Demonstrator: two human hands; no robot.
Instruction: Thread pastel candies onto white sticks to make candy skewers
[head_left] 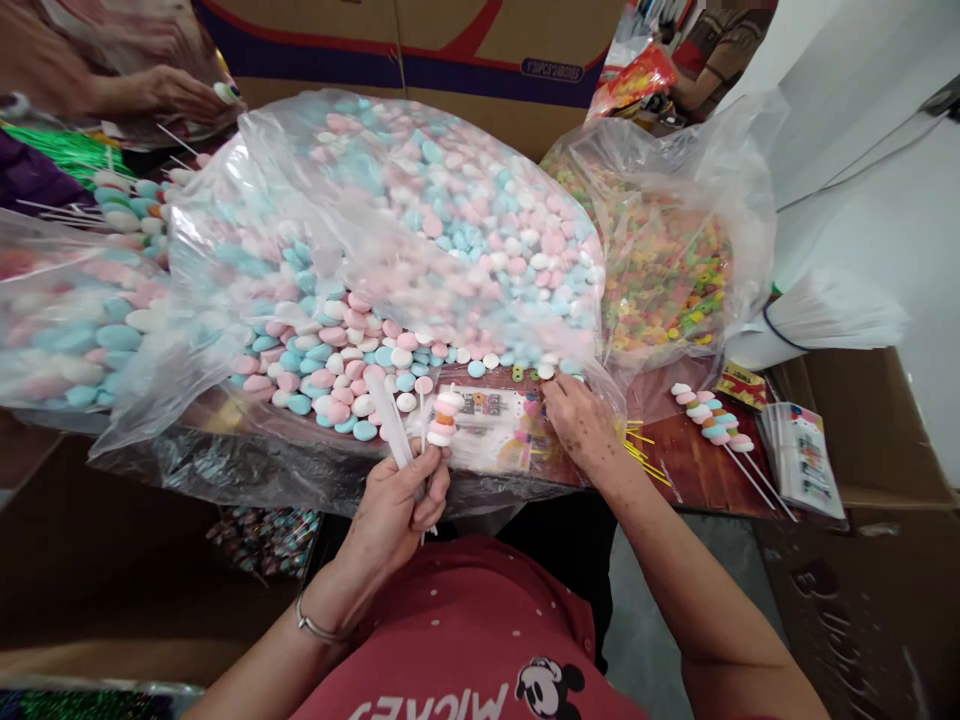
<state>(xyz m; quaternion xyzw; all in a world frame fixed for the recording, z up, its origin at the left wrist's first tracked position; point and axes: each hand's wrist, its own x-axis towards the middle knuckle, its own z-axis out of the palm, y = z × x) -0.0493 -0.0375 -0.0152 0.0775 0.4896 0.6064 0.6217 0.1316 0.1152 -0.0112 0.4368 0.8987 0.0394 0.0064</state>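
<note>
Near the table's front edge, my left hand (409,495) is closed around white sticks (390,420), one of them carrying a stack of candies (442,415) in white, pink and orange. Pink, blue and white candies (337,365) spill from a large clear bag (450,210) just beyond it. My right hand (581,420) reaches down to the table beside small green rings (518,374); its fingertips are bunched, and whatever they hold is too small to make out. A printed clear packet (487,430) lies between my hands.
At the right are a bag of small colourful rings (667,270), two candy sticks (712,415), yellow ties (645,450), printed packets (802,460) and a white roll (817,315). Another person's hand (169,95) is at upper left. Cardboard boxes (862,590) flank the table.
</note>
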